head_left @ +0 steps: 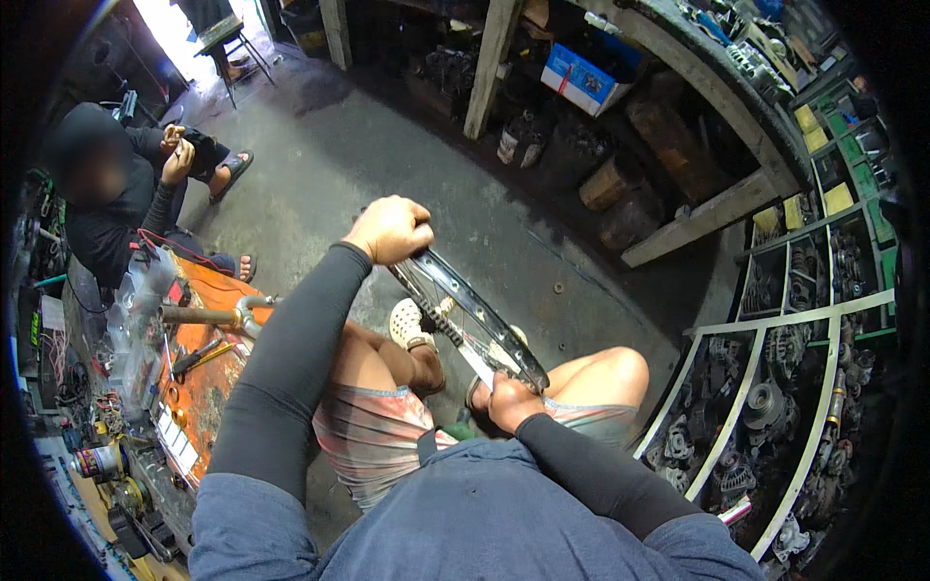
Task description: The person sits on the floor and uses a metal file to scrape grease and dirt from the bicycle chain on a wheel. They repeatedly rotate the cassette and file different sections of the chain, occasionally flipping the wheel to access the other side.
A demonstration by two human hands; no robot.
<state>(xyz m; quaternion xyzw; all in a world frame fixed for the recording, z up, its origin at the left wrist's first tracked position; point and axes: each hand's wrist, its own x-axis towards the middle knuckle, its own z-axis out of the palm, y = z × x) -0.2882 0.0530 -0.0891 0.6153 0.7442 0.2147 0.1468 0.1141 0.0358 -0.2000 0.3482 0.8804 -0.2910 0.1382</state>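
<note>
Between my knees I hold a glossy black spoked rim [475,305], seen nearly edge-on and tilted, with thin spokes inside it. My left hand [392,230] is closed over its upper, far end, knuckles up, with the arm stretched forward. My right hand [513,404] is closed at its lower, near end by my right thigh; what lies inside the fingers is hidden. A bright pale strip [475,362] runs from the right thumb toward a dark ridged part [444,324] on the rim's near side.
To my left, an orange worn bench [208,365] carries a metal pipe [201,316] and pliers [199,356]. A seated person in dark clothes [102,228] is beyond it. Racks of metal parts [765,397] stand on my right. A blue-and-white box [584,79] sits under the far shelf.
</note>
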